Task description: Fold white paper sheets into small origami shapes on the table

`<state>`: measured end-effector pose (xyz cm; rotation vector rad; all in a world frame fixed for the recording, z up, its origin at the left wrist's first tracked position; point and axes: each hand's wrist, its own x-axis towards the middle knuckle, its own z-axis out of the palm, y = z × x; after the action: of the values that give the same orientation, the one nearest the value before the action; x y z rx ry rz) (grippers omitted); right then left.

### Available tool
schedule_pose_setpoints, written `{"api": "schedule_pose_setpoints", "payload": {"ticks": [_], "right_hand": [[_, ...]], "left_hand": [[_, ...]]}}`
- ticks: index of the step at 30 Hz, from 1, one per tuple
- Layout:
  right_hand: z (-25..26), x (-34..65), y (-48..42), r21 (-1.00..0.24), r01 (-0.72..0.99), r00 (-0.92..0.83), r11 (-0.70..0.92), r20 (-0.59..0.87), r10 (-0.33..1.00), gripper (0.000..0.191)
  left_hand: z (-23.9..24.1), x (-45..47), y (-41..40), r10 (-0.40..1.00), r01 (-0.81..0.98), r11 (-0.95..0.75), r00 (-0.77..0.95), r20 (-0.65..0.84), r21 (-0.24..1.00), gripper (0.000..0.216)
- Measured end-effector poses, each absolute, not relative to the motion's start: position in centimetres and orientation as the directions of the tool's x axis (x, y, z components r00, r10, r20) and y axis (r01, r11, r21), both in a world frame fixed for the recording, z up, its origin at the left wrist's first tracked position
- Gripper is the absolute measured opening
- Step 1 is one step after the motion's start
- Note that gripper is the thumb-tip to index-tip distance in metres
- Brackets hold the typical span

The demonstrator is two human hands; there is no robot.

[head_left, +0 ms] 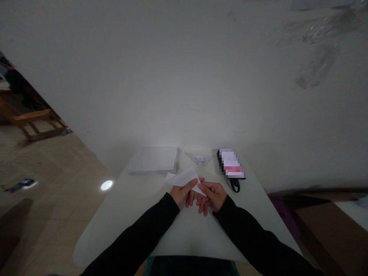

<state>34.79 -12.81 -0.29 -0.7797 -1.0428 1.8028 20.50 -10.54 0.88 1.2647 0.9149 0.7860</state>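
Observation:
Both hands meet over the middle of a white table (129, 214) and hold one folded sheet of white paper (182, 179). My left hand (183, 193) pinches the paper's lower edge with thumb on top. My right hand (211, 196) is closed on the sheet's right corner, fingers curled under it. The paper is lifted a little off the table and points up to the left. Both arms wear black sleeves.
A stack of white paper (153, 160) lies at the table's far left. A small folded paper piece (200, 158) sits behind the hands. A phone-like object with a black strap (231, 165) lies at the far right. A white wall stands behind; wooden furniture (31, 120) far left.

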Motion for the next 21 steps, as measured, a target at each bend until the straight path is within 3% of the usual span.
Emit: {"api": "schedule_pose_setpoints", "payload": {"ticks": [11, 16, 21], "right_hand": [[-0.2, 34.9, -12.8, -0.968, -0.250, -0.135, -0.029, 0.005, 0.991, 0.035], [0.0, 36.3, -12.2, -0.986, -0.166, -0.100, -0.007, 0.010, 0.995, 0.033], [0.3, 37.1, -11.6, -0.985, -0.174, -0.071, -0.011, 0.001, 0.997, 0.033]], "left_hand": [[0.1, 20.9, -10.4, 0.861, -0.108, 0.116, 0.507, -0.046, 0.987, 0.057], [0.4, 20.8, -9.9, 0.955, -0.146, -0.095, 0.267, 0.132, 0.985, 0.047], [1.0, 20.4, -9.6, 0.976, -0.146, -0.121, 0.161, 0.144, 0.982, 0.041]]}}
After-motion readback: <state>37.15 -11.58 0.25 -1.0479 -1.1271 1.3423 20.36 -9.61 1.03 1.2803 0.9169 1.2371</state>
